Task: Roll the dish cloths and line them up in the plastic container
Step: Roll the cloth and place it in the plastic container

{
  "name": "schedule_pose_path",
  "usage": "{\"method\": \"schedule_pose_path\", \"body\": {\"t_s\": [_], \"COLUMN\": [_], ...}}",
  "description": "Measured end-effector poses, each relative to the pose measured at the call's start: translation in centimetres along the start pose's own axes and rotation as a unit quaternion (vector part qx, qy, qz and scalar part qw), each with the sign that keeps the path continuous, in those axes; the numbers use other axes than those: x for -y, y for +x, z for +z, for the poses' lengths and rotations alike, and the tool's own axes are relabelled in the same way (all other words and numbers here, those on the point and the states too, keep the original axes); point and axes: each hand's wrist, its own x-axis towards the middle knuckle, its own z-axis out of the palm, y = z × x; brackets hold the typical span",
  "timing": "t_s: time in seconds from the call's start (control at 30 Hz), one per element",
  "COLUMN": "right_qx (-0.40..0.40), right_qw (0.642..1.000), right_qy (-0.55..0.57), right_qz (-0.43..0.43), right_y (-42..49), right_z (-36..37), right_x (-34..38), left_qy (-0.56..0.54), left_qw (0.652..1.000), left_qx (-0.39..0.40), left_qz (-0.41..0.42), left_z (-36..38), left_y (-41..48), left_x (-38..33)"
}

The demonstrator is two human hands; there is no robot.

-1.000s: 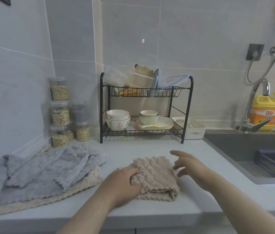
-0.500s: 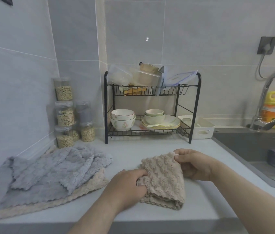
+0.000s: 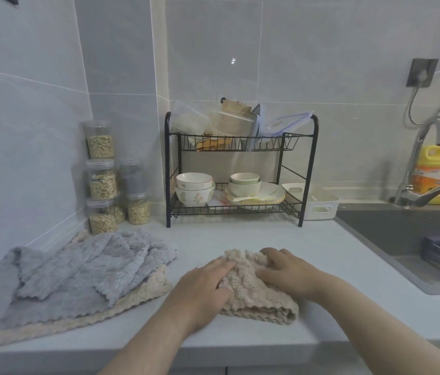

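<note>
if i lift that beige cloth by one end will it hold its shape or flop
Probably flops: the beige cloth bunches into soft wrinkles under the left hand and right hand. Its folded near edge is rounded, not creased, so a roll would likely loosen unless held. Its nubby pile probably grips rather than slides.

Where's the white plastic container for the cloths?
In the head view, the white plastic container stands at the back of the counter, right of the dish rack and left of the sink.
</note>
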Motion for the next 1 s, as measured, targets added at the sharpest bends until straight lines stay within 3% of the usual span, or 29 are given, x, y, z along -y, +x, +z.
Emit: {"method": "schedule_pose_path", "body": {"t_s": [0.13, 0.27, 0.37, 0.43, 0.67, 0.77, 0.8, 0.9, 1.0], "right_qx": [-0.024, -0.128, -0.068, -0.02, -0.022, -0.187, -0.23, -0.201, -0.177], "right_qw": [0.999, 0.981, 0.969, 0.967, 0.995, 0.978, 0.968, 0.977, 0.977], "right_qy": [-0.018, -0.137, -0.21, -0.232, -0.089, 0.083, 0.086, 0.044, 0.118], "right_qz": [-0.029, -0.054, -0.114, -0.101, -0.029, 0.042, 0.044, 0.051, 0.018], "right_y": [-1.0, -2.1, -2.5, -2.3, -2.3, -3.1, -3.2, -3.3, -3.4], "right_z": [0.6, 0.1, 1.2, 2.6, 2.7, 2.3, 2.2, 2.3, 2.2], "right_x": [-0.4, 0.9, 1.6, 0.9, 0.0, -0.1, -0.2, -0.4, -0.5], "left_qy": [0.086, 0.125, 0.13, 0.145, 0.183, 0.175, 0.167, 0.065, -0.045], "left_qw": [0.996, 0.991, 0.987, 0.984, 0.978, 0.981, 0.983, 0.997, 0.998], "left_qx": [0.025, 0.007, 0.008, 0.038, 0.087, 0.071, 0.064, 0.024, -0.044], "left_qz": [0.024, 0.043, 0.089, 0.091, 0.046, 0.045, 0.045, 0.031, 0.0], "left_z": [0.3, 0.3, 0.4, 0.6, 0.9, 1.0, 1.1, 0.5, -1.0], "left_y": [0.2, 0.2, 0.1, 0.2, 0.9, 0.6, 0.5, 0.9, 2.7], "left_x": [0.1, 0.0, 0.1, 0.1, 0.0, 0.0, -0.1, -0.1, -1.0]}}
